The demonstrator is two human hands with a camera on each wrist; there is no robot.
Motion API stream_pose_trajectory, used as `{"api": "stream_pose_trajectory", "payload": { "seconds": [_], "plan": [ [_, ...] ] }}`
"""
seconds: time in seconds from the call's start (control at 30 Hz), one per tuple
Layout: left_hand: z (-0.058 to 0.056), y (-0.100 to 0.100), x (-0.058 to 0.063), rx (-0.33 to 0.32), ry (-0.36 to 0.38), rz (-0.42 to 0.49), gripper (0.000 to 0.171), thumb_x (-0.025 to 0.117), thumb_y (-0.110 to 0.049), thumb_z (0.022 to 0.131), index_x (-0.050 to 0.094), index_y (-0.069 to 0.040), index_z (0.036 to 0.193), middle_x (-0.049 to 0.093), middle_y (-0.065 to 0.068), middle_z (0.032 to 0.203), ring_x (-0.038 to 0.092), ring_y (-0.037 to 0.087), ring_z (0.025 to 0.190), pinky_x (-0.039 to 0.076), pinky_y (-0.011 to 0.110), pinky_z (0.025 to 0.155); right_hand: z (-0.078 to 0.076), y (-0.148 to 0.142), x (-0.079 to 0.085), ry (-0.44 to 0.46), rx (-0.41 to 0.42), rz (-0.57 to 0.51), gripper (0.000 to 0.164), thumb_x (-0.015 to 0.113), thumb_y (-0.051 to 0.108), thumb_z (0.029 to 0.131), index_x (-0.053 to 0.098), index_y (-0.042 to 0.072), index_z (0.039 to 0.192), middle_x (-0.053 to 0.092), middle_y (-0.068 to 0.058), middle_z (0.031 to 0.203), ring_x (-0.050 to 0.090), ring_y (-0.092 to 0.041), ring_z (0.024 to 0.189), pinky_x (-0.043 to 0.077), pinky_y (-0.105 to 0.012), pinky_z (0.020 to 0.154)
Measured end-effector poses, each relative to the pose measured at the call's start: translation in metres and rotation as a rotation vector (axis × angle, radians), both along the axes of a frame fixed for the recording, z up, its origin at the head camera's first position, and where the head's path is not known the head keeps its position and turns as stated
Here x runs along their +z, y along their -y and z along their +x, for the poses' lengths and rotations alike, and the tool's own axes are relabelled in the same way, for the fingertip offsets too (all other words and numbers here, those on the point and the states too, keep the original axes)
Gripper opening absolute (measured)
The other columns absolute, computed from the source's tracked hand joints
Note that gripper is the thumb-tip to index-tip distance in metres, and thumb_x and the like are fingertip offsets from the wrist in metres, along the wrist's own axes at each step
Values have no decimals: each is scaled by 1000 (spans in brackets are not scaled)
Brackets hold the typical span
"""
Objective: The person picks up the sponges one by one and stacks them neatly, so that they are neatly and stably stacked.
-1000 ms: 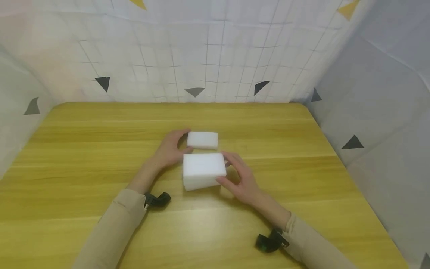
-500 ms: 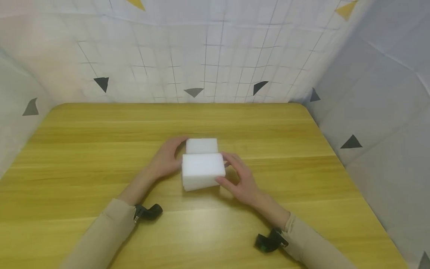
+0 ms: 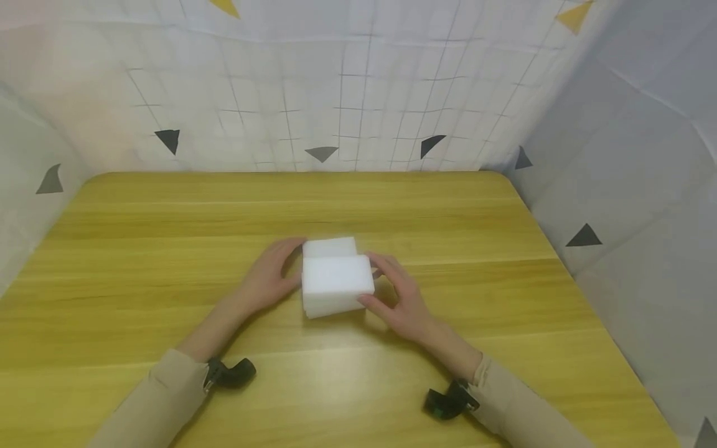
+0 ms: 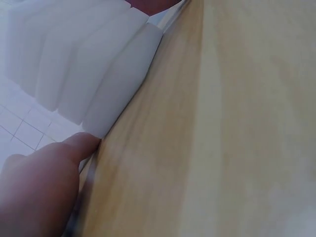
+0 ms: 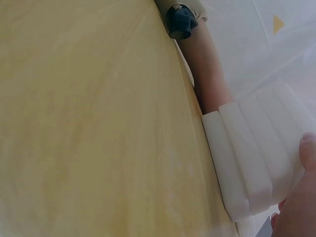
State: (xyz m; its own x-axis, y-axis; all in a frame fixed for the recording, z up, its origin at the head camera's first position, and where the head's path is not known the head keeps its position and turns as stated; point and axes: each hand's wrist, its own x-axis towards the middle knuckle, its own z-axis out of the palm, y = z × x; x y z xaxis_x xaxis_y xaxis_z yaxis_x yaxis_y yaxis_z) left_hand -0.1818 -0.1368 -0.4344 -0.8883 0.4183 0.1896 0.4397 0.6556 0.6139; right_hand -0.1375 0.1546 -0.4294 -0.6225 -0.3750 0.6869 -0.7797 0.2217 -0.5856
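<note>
A stack of several white sponge blocks (image 3: 338, 275) stands at the middle of the table, its layers slightly uneven. Directly behind it lies another white sponge block (image 3: 329, 247), partly hidden by the stack. My left hand (image 3: 269, 274) holds that rear block by its left end, fingers at the far side and thumb toward me. With thumb and fingers, my right hand (image 3: 402, 300) grips the right end of the upper stack. In the right wrist view, the right thumb (image 5: 308, 148) presses against the uppermost sponge. The left thumb (image 4: 83, 145) shows low beside the table surface in the left wrist view.
The wooden table (image 3: 168, 249) runs back to a white grid-patterned curtain (image 3: 313, 81). A curtain (image 3: 633, 162) with dark triangles hangs along the right side. Black wrist cameras (image 3: 232, 373) sit on both beige-sleeved arms.
My left hand has drawn the rear sponge block toward me and slightly left, up behind the stack, which now partly covers it. The right hand and the stack stay nearly still.
</note>
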Motion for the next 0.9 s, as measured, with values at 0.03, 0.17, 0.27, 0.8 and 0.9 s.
{"api": "stream_pose_trajectory", "payload": {
  "seconds": [0.03,0.17,0.27,0.8,0.9],
  "plan": [
    [1,0,0,4,-1,0,67,69,-27,93,42,-5,149,47,15,151,38,34,142,27,51,121,0,0,0,0,1,0,66,64,42,96,50,-7,138,61,-17,128,60,-23,105,57,-44,81],
    [5,2,-1,16,-4,1,66,70,-28,93,43,-6,149,47,15,151,39,34,142,28,51,121,0,1,-2,-3,3,1,66,64,42,96,50,-8,138,61,-18,129,60,-23,105,57,-44,82],
    [9,3,-2,18,-5,4,68,71,-29,92,43,-6,150,47,15,151,39,34,142,29,51,121,0,0,-3,-1,-2,6,67,64,42,97,49,-8,138,61,-17,129,60,-23,104,57,-44,82],
    [20,3,1,73,34,52,70,72,-35,92,43,-9,150,48,15,150,42,35,140,32,54,118,0,-3,-4,22,-9,4,67,63,44,96,49,-6,140,61,-16,128,60,-23,104,57,-42,85],
    [21,3,1,90,51,69,72,72,-34,92,40,-8,151,47,17,151,42,36,140,32,55,118,0,-3,-3,22,3,5,67,64,43,96,49,-6,140,60,-17,130,60,-23,106,57,-42,85]
  ]
}}
